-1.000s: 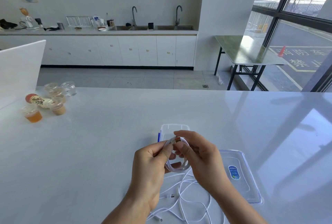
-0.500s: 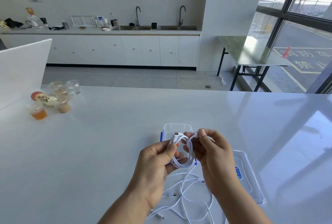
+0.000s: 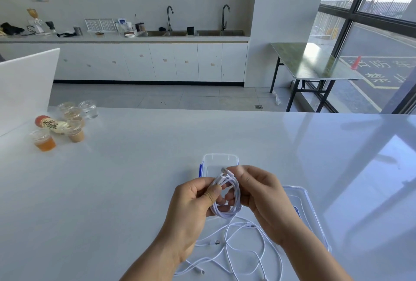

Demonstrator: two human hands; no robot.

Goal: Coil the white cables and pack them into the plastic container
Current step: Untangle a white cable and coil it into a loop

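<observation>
Plastic container (image 3: 219,159): near half concealed behind the left hand (image 3: 193,204) and right hand (image 3: 263,193); contents not determinable.
Lid (image 3: 310,220): left portion and most of its label covered by the right wrist.
Coiled cable (image 3: 231,204): partly masked by fingers on both sides.
Loose cables (image 3: 245,249): cut off at the bottom edge.
Bottle (image 3: 53,124): label print too small to be read.

**Colours: mostly white and clear**

White: coiled cable (image 3: 227,202), loose cables (image 3: 248,248), glossy table (image 3: 135,179). Container (image 3: 220,158) clear plastic, blue latch (image 3: 200,169). Lid (image 3: 314,220) clear, blue label (image 3: 297,212). Orange-liquid cup (image 3: 44,141), brown-liquid cup (image 3: 76,134). Bottle (image 3: 53,124): red cap, pale label with dark print.
</observation>
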